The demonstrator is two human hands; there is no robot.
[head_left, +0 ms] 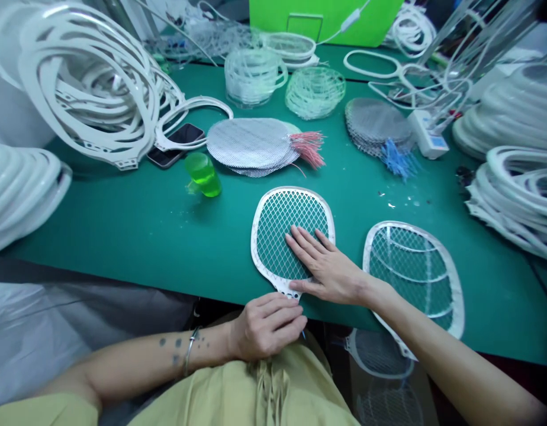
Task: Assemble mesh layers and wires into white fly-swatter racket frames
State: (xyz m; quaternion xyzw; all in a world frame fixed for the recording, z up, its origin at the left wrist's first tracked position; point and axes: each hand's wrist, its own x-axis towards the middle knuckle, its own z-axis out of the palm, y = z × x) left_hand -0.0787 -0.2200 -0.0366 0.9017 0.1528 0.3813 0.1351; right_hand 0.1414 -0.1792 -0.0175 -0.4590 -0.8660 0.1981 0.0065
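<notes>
A white racket-shaped frame with mesh [288, 228] lies on the green table [135, 225] near its front edge. My right hand [327, 266] lies flat on the mesh with fingers stretched out, pressing the lower right part. My left hand [267, 325] is below the table's edge, fingers curled at the frame's short neck; whatever it may hold is hidden. A second mesh frame [413, 275] with curved ribs lies to the right, partly under my right forearm.
Stacks of white frames [91, 89] fill the left side and more frames [517, 195] the right. Mesh sheets with red wires [256, 145] and with blue wires [380, 127], a green bottle [203, 174], a phone [176, 145] and wire coils [315, 92] lie behind.
</notes>
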